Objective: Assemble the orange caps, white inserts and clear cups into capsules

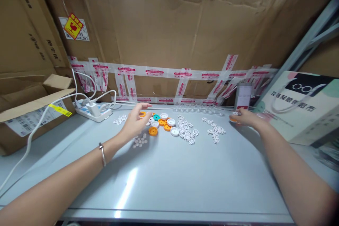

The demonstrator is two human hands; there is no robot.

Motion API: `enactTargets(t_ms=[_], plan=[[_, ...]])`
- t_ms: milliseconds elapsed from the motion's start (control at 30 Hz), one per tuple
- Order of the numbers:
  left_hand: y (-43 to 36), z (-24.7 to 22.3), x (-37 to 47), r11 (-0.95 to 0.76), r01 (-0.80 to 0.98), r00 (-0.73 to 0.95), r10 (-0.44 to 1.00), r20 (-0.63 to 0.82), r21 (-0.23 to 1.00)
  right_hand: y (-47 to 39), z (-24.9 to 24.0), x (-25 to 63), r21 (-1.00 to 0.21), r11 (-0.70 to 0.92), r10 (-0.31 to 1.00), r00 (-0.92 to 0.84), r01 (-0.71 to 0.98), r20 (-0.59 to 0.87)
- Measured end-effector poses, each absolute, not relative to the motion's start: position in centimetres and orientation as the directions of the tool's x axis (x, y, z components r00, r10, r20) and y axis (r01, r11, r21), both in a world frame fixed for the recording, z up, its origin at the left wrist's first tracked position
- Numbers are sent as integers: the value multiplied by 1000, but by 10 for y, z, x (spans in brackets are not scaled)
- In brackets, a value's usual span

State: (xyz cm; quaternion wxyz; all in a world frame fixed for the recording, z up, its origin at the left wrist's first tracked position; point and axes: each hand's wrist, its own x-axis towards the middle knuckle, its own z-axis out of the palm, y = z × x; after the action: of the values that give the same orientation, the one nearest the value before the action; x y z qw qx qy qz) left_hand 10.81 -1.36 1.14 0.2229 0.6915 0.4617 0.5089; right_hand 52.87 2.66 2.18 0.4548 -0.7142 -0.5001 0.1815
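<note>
My left hand [134, 122] hovers at the left edge of a cluster of round plastic cups, its fingers apart and nothing seen in them. The cluster has an orange cup [153, 131], a white cup [174, 131], a teal cup [156, 117] and several more. At the far right of the table, my right hand [246, 117] has its fingers closed on a small round orange and white piece [233, 117], partly hidden by the fingers. Small white discs [140, 141] lie below my left hand. White openwork plastic parts [188, 135] are heaped right of the cups, with another group [215, 131] farther right.
Clear round pieces [198, 108] line the back of the table [172, 183]. A phone [243, 96] stands upright behind my right hand. A paper bag [296, 106] is at right; a power strip [92, 111] with white cables and an open carton [34, 113] are at left. Cardboard [159, 24] walls the back.
</note>
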Motion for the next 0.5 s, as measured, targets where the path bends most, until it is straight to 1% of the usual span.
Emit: enactTargets(t_ms=[33, 67, 100, 167, 200, 300, 400, 500], plan=[[-5, 15, 99, -470, 563, 102, 856, 507, 680, 28, 22, 531, -784, -140, 889, 426, 605, 170], [3, 20, 88, -429, 713, 113, 851, 513, 555, 29, 21, 532, -724, -190, 898, 415, 663, 144], [11, 24, 77, -394, 759, 97, 856, 508, 519, 30, 21, 533, -659, -231, 905, 406, 716, 124], [25, 31, 51, -334, 813, 90, 882, 463, 477, 32, 19, 534, -547, -274, 914, 392, 791, 110], [30, 33, 39, -302, 839, 100, 903, 418, 453, 34, 18, 534, -494, -293, 914, 392, 819, 109], [41, 35, 8, -244, 893, 168, 960, 224, 379, 39, 12, 536, -349, -354, 900, 418, 868, 126], [44, 32, -4, -269, 908, 253, 963, 91, 320, 44, 7, 540, -242, -406, 882, 447, 881, 149], [44, 28, -1, -310, 910, 318, 948, 19, 276, 46, 5, 544, -186, -427, 876, 456, 885, 157]])
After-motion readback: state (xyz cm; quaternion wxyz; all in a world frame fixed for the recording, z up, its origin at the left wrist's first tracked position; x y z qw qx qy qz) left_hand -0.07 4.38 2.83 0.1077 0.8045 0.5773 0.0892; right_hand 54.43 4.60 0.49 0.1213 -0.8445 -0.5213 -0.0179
